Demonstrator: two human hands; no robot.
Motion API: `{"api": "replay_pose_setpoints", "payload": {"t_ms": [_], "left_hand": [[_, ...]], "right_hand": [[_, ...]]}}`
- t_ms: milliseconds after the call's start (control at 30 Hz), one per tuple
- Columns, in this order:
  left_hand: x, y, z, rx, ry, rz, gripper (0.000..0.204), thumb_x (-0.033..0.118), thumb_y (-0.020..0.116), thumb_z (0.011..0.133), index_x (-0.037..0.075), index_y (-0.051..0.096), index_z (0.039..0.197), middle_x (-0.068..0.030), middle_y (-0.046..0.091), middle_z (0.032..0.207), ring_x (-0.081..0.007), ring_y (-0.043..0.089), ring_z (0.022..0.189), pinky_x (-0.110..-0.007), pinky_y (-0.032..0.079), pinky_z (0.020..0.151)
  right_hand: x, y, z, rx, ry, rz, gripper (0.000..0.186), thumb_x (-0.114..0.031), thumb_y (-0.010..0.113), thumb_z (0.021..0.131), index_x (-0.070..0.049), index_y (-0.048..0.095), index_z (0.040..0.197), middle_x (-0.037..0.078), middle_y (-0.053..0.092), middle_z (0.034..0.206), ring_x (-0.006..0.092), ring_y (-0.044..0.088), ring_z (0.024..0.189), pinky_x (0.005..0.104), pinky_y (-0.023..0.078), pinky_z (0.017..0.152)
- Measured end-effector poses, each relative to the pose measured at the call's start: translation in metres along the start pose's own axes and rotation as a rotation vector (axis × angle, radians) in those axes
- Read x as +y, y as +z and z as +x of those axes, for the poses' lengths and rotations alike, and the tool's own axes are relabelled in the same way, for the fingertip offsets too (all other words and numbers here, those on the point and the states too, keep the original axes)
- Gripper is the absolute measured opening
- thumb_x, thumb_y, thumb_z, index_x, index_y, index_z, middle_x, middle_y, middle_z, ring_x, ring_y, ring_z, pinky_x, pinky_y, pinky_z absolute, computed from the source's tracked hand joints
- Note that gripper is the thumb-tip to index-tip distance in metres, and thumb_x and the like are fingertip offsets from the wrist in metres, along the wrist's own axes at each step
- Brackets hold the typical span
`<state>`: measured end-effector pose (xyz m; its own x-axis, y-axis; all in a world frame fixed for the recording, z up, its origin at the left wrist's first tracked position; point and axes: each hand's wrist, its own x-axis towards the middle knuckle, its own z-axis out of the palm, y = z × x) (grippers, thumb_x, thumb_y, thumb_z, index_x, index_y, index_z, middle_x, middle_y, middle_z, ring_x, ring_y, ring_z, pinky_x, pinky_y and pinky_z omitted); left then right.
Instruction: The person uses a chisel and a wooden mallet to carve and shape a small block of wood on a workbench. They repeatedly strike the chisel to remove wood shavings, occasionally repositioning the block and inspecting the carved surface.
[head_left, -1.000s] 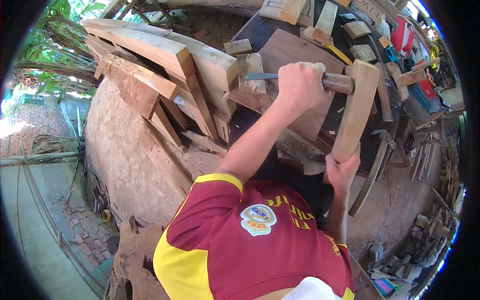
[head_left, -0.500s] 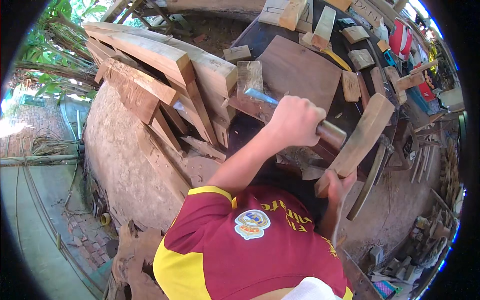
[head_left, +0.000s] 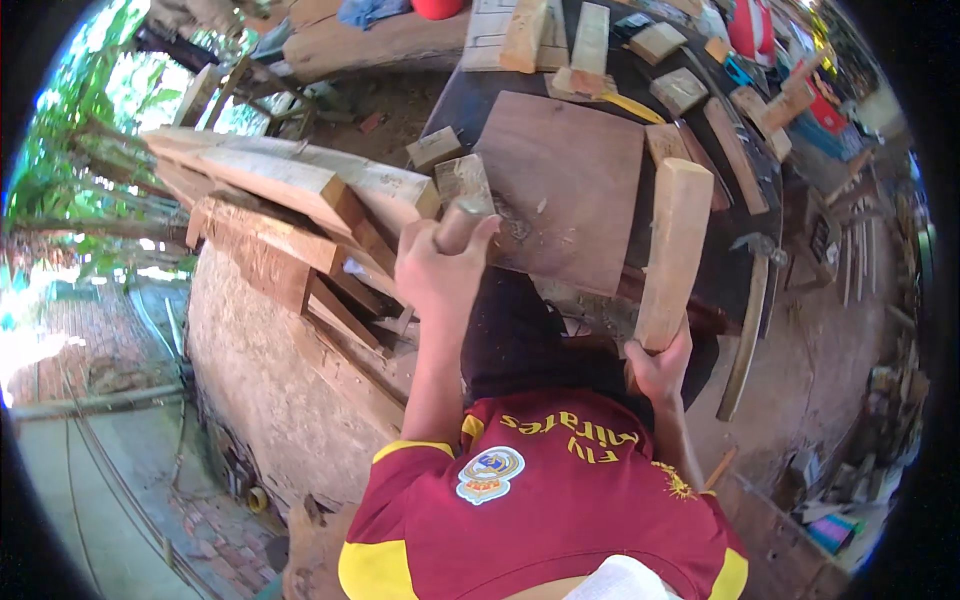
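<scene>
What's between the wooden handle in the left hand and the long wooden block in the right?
In the head view, the flat brown board spans most of the stretch from wooden handle to long wooden block, then a dark strip of tabletop.

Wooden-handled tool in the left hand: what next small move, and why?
Probably steady the wooden-handled tool against the pale timbers before any strike: the left hand holds it by their near ends, its working end can't be made out, and the right hand holds the wooden bar apart.
</scene>
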<state>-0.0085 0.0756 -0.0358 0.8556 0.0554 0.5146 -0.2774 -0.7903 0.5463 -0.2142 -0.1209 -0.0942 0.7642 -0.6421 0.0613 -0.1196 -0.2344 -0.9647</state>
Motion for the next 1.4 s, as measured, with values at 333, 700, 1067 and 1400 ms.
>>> {"api": "replay_pose_setpoints", "payload": {"t_ms": [333,700,1067,1400], "left_hand": [[-0.004,0.001,-0.012,-0.023,-0.066,-0.107,0.045,0.038,0.088,0.065,-0.001,0.065,0.073,-0.0095,0.068,0.083,-0.0282,0.066,0.07,-0.038,0.051,0.064],[-0.011,0.009,-0.022,-0.019,-0.124,-0.219,0.033,0.025,0.086,0.071,0.001,0.073,0.089,-0.003,0.069,0.068,-0.01,0.061,0.061,-0.028,0.049,0.061],[-0.015,-0.012,-0.033,-0.046,-0.122,-0.187,0.026,0.017,0.083,0.073,0.0,0.073,0.09,-0.0032,0.07,0.074,-0.0055,0.06,0.065,-0.024,0.05,0.064],[0.047,-0.034,-0.002,-0.143,0.337,-0.477,0.014,0.005,0.071,0.062,0.004,0.058,0.068,-0.0117,0.058,0.061,-0.0295,0.06,0.054,-0.034,0.047,0.052]], "right_hand": [[-0.011,0.012,-0.001,-0.083,-0.113,-0.062,0.055,0.001,0.064,0.064,0.002,0.051,0.117,0.011,0.062,0.095,0.0177,0.059,0.091,0.0314,0.047,0.085],[-0.002,0.012,-0.002,-0.142,-0.091,-0.067,0.062,0.001,0.065,0.064,0.002,0.048,0.124,0.013,0.061,0.106,0.0203,0.059,0.101,0.0332,0.044,0.092],[0.007,0.003,0.0,-0.115,-0.13,-0.116,0.062,0.001,0.066,0.064,0.003,0.049,0.124,0.014,0.063,0.103,0.0208,0.061,0.1,0.0333,0.046,0.09],[0.012,-0.004,-0.002,-0.072,-0.093,-0.12,0.06,-0.001,0.068,0.064,0.002,0.049,0.121,0.015,0.063,0.1,0.0232,0.063,0.095,0.0347,0.048,0.088]]}}
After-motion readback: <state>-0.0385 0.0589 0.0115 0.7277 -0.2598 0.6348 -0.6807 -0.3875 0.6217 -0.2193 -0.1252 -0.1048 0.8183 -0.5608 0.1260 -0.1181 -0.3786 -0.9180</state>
